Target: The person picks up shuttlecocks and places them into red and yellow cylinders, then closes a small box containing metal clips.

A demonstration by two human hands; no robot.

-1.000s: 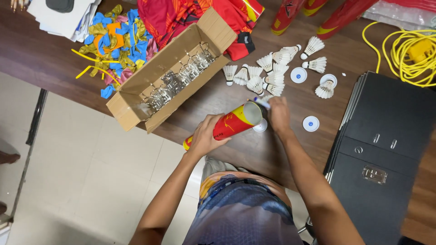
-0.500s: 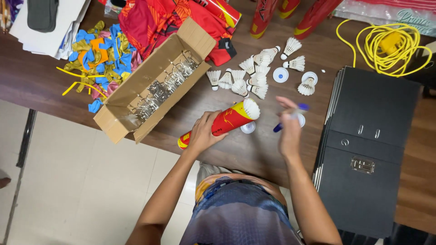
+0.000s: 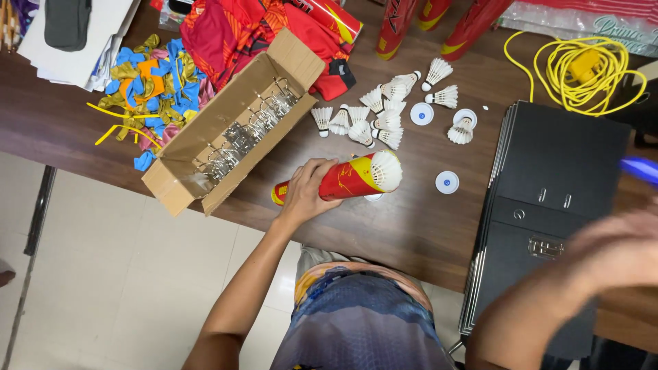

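Observation:
My left hand point(image 3: 306, 194) grips a red and yellow tube point(image 3: 346, 179) lying on its side on the dark wooden table point(image 3: 411, 233). White shuttlecock feathers point(image 3: 388, 170) fill the tube's open right end. My right hand point(image 3: 617, 252) is a blur far to the right, over the black folders point(image 3: 558, 185), and it holds a blue pen point(image 3: 641, 168). Several loose white shuttlecocks point(image 3: 373, 118) lie just beyond the tube. A white round cap point(image 3: 447, 182) rests to the tube's right, and another cap point(image 3: 421, 114) lies among the shuttlecocks.
An open cardboard box point(image 3: 179, 188) of metal clips lies at an angle on the left. Behind it are coloured balloons point(image 3: 147, 79) and red cloth point(image 3: 236, 31). More red tubes point(image 3: 473, 24) and a coiled yellow cable point(image 3: 582, 68) lie at the back.
My right hand has swung from the tube's mouth out to the far right with the blue pen. The tube now has a shuttlecock at its end and lies flatter.

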